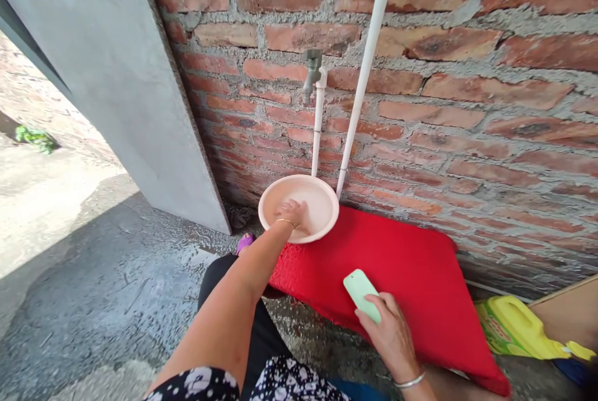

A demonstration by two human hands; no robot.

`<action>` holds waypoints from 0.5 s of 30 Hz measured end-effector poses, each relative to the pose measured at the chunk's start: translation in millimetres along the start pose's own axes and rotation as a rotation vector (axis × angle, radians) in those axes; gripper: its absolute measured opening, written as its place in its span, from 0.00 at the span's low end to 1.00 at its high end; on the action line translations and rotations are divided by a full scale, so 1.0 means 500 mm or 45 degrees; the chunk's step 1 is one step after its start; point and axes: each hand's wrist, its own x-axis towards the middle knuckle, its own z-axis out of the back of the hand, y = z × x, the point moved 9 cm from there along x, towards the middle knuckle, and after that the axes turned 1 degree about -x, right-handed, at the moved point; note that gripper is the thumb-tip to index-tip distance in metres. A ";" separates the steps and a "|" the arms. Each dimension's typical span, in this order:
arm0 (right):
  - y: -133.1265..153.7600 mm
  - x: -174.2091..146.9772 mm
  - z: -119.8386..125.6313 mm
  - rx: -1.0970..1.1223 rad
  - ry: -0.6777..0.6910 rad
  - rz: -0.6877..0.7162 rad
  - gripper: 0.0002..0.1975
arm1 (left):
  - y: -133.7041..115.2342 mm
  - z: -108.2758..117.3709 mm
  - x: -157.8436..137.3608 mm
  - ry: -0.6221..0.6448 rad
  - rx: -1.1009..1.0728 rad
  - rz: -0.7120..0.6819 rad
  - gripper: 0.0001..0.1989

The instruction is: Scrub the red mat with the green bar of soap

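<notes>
Pale green oblong object (pixel 358 289) over near edge of red cloth (pixel 397 248), right hand (pixel 390 331) clamping it between thumb and fingers. Pale basin (pixel 326 209) at cloth's left end; left hand (pixel 290 211) inside, cannot tell if fingers apart. Yellow jug (pixel 509 323) right of cloth; brick wall (pixel 434 113) beyond it.

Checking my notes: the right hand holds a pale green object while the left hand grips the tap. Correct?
No, the head view shows the left hand in the basin, not on the tap; the right hand does hold the pale green object.
</notes>
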 end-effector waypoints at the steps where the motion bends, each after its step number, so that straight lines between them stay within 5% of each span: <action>1: -0.046 -0.003 0.026 0.002 -0.036 -0.078 0.19 | 0.000 -0.001 0.000 0.002 -0.004 -0.003 0.65; 5: -0.221 -0.037 0.135 -0.123 -0.152 -0.455 0.25 | 0.001 -0.004 0.004 -0.006 0.005 0.001 0.64; 8: -0.283 -0.063 0.177 -0.237 -0.157 -0.688 0.27 | 0.004 -0.007 0.009 -0.011 0.014 0.014 0.65; 11: -0.235 -0.060 0.152 -0.171 -0.165 -0.603 0.25 | 0.006 -0.010 0.014 -0.006 0.019 0.028 0.65; 15: -0.054 -0.042 0.044 0.023 -0.070 -0.144 0.18 | 0.011 -0.016 0.018 0.010 0.045 0.044 0.66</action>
